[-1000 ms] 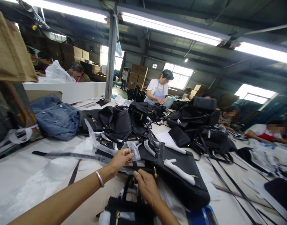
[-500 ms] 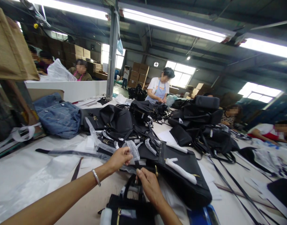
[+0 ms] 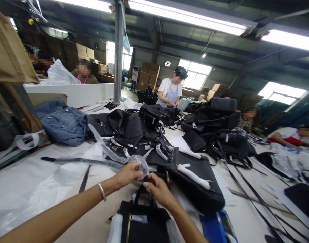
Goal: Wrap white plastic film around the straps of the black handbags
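Observation:
My left hand, with a silver bangle at the wrist, pinches clear plastic film. The film trails leftward along a long black strap lying across the table. Close beside it, my right hand has its thumb and fingers closed on a dark strap piece, mostly hidden by the fingers. Below both hands stands a small black backpack with a gold zipper and a top handle. A larger black bag, with white wrapping on its straps, lies just right of my right hand.
Black bags are heaped across the table's middle, with another pile to the right. A denim garment lies left. A blue object sits at the front right. A co-worker in an apron handles a bag opposite.
My two hands have come closer together, the left moving slightly right. The plastic film now lies lower and stretches along the strap. The view has shifted slightly.

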The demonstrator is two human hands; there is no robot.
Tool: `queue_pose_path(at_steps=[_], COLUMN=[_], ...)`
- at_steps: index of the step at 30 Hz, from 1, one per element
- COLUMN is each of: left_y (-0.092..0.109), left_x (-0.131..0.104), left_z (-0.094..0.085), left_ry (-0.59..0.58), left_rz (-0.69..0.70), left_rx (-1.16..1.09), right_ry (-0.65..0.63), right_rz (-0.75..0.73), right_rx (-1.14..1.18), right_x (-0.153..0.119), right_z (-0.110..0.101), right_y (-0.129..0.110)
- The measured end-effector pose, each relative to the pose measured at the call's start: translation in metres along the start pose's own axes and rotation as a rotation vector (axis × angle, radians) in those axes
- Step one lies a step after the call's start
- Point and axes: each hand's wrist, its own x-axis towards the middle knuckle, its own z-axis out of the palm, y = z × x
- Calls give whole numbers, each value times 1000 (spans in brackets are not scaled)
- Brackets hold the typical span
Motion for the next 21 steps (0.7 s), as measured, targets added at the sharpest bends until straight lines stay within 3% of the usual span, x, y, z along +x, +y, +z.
queue_pose_path(at_steps=[4,9,16,21], left_y=[4,11,21,24], left_x=[0,-1,3,4], left_z=[-4,-3,-10,-12], left_ry=[22,22,-19,-74], left_rz=[38,83,89,116], left_rx=[64,110,67,43], right_ry=[63,90,83,71], right_rz=[7,17,14,30], right_rx=[-123,32,-10,135], right_x=[0,11,14,18], right_z=[2,0,4,1], right_y=[0,-9,-4,-13])
